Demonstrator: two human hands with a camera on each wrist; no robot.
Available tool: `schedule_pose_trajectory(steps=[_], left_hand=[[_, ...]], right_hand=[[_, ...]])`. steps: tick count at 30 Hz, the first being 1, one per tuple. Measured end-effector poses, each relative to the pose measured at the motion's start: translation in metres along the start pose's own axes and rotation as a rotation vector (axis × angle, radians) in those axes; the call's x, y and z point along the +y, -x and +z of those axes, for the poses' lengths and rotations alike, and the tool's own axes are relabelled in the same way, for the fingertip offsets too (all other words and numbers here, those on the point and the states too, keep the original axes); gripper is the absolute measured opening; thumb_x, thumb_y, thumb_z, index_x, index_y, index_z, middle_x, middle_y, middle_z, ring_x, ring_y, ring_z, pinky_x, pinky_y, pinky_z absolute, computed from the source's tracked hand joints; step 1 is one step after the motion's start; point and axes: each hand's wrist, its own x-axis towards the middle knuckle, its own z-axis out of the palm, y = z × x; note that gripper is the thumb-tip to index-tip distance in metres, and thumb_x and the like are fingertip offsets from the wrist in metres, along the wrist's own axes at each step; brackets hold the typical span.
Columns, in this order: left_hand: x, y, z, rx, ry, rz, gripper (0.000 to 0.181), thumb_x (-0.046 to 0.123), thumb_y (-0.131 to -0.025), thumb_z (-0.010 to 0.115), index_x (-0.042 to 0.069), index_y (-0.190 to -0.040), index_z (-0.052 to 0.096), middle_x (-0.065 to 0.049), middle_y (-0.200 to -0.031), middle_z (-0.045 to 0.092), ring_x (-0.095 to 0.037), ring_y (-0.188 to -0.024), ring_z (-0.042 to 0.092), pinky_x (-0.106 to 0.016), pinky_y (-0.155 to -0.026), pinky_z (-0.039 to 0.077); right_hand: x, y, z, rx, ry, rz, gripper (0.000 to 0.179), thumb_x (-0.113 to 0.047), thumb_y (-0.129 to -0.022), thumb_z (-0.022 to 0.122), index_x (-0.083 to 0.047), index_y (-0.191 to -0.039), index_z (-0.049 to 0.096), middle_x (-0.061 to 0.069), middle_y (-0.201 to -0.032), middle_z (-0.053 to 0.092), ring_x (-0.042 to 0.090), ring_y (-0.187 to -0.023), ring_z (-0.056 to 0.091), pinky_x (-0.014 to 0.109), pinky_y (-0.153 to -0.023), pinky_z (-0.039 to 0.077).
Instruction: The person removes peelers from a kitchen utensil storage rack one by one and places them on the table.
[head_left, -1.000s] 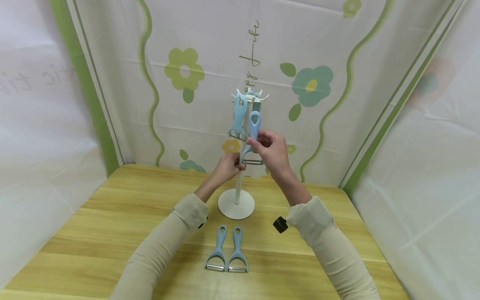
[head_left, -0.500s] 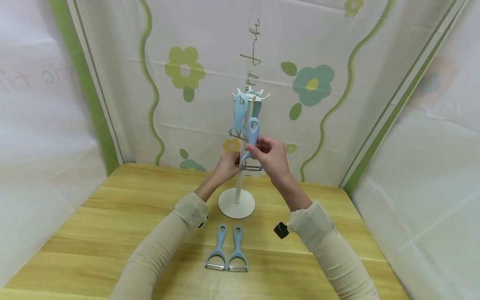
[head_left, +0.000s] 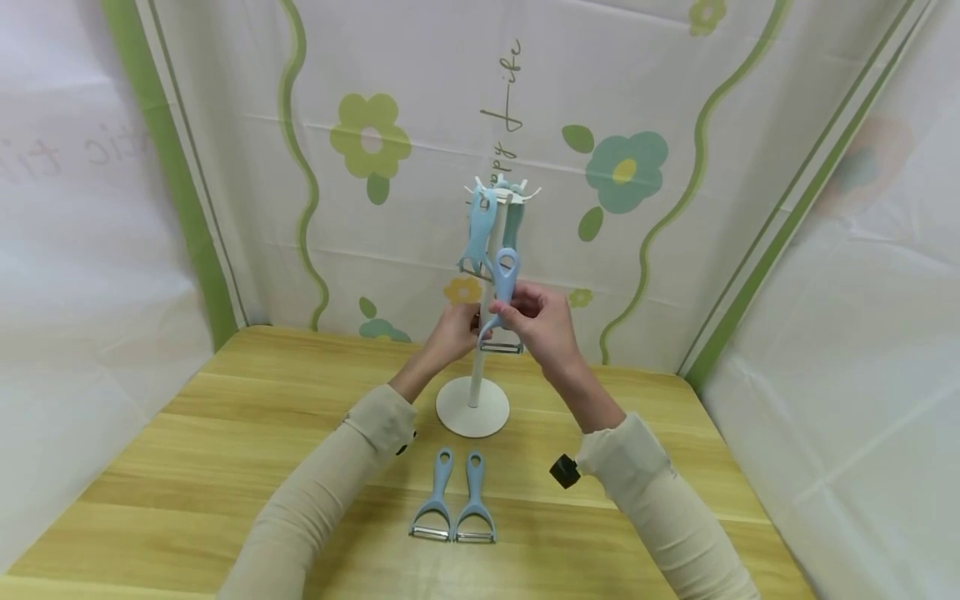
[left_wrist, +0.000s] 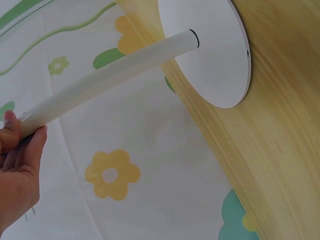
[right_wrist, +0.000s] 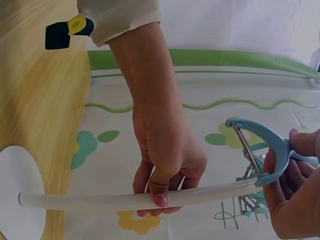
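Observation:
My left hand (head_left: 452, 335) grips the white pole (head_left: 477, 371) of an upright stand, with fingers and thumb around it in the left wrist view. In my right hand (head_left: 549, 327) is a light blue Y-shaped vegetable peeler (head_left: 504, 289), pinched by its handle. Its looped handle end points up and its metal blade (right_wrist: 247, 149) hangs below, in front of the pole in the head view. Above, a light blue peeler (head_left: 477, 237) hangs from the stand's white hook ring (head_left: 504, 197). Behind the pole hangs a darker bluish one (head_left: 513, 227), partly hidden.
The stand's round white base (head_left: 456, 421) rests on the wooden table (head_left: 262, 433). Two more blue peelers, a left one (head_left: 441, 483) and a right one (head_left: 475, 483), lie side by side in front of it. A flower-patterned curtain (head_left: 450, 100) encloses the back and sides.
My right hand has lowered the peeler step by step and shifted it slightly left, away from the hook ring. My left hand keeps its place on the pole.

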Motion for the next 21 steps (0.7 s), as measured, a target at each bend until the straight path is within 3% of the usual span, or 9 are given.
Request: schedule_pose_trajectory(steps=[5,12,21], left_hand=[[0.001,0.0,0.0,0.0,-0.036,-0.017,0.015,-0.007,-0.087,0.067,-0.003,-0.101,0.067,-0.015,-0.091,0.072,-0.02,-0.077,0.063,-0.03,-0.07,0.055],[0.002,0.001,-0.001,-0.022,-0.003,-0.048,0.01,-0.005,-0.088,0.068,-0.002,-0.097,0.067,-0.015,-0.094,0.073,-0.02,-0.082,0.065,-0.03,-0.072,0.058],[0.003,0.001,0.0,-0.01,-0.014,-0.055,0.008,-0.005,-0.088,0.068,0.0,-0.093,0.066,-0.014,-0.092,0.072,-0.021,-0.085,0.068,-0.033,-0.077,0.06]], right_hand=[[0.003,0.005,-0.001,0.001,-0.002,0.026,0.021,-0.008,-0.09,0.073,0.008,-0.103,0.07,0.007,-0.086,0.072,0.008,-0.079,0.068,0.025,-0.077,0.061],[0.007,0.014,-0.004,-0.014,0.022,0.071,0.025,-0.011,-0.091,0.073,0.009,-0.107,0.069,0.02,-0.096,0.073,0.01,-0.082,0.069,0.023,-0.077,0.06],[0.017,0.032,-0.005,-0.022,0.06,0.131,0.026,-0.013,-0.091,0.074,0.007,-0.107,0.071,0.02,-0.098,0.074,0.009,-0.082,0.069,0.023,-0.076,0.057]])
